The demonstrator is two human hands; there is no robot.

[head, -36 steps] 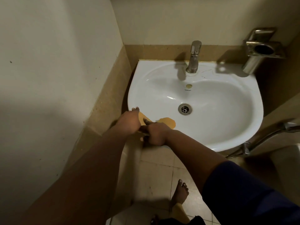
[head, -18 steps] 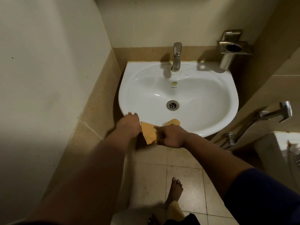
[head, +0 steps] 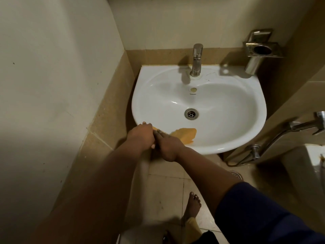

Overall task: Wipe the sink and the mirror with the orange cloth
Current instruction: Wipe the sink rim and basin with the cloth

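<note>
A white wall-hung sink (head: 246,106) fills the middle of the view, with a chrome tap (head: 197,59) at its back and a drain (head: 191,113) in the bowl. The orange cloth (head: 185,135) lies over the sink's front left rim, one end spread into the bowl. My left hand (head: 141,136) and my right hand (head: 167,146) meet at that rim, both gripping the cloth's near end, which they hide. No mirror is in view.
A steel holder (head: 260,50) is fixed to the wall at the back right. A hand-spray hose (head: 281,132) and a white toilet tank (head: 311,166) stand at right. A pale wall closes the left side. My bare foot (head: 192,206) is on the tiled floor.
My right hand has slid left along the rim until it touches my left hand. The cloth's free end now lies further into the bowl. The camera view has shifted slightly.
</note>
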